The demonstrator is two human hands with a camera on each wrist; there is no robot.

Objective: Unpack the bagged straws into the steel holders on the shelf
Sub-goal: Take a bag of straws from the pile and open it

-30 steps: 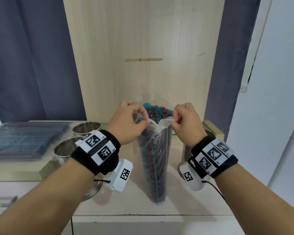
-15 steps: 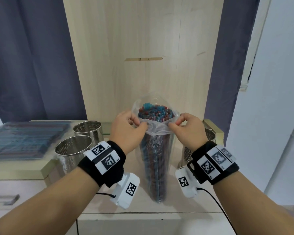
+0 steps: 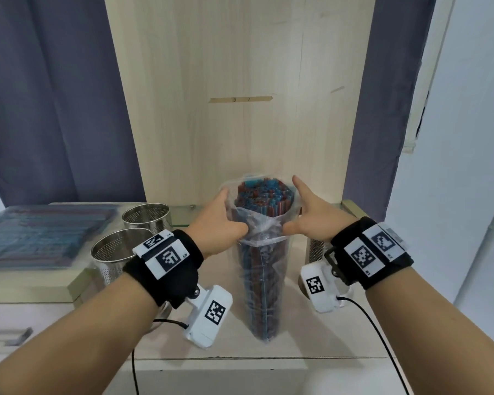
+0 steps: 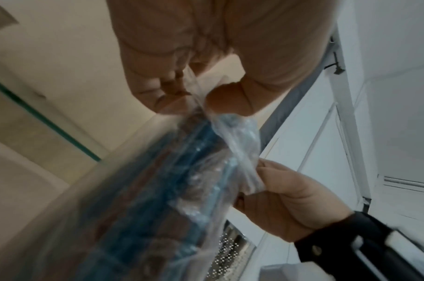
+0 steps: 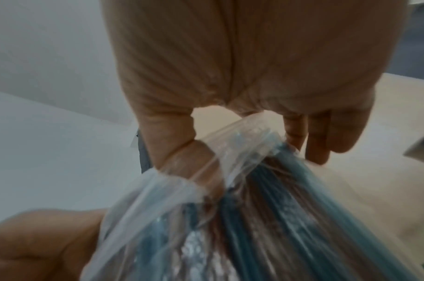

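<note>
A clear plastic bag of blue and red straws stands upright on the pale wooden shelf, before a wood back panel between grey-blue curtains. The left hand and right hand pinch its rolled-down rim. Two perforated steel holders stand left.

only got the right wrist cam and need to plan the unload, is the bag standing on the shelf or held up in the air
Observer: Standing. The bag is upright with its bottom on the shelf.
Operator: any holders close by
Observer: Two on the bag's left, a front holder and a back holder. Both look empty.
Operator: is the bag open at the top
Observer: Yes. The straws stick out above the bunched plastic, with the left hand and right hand gripping it on either side.
</note>
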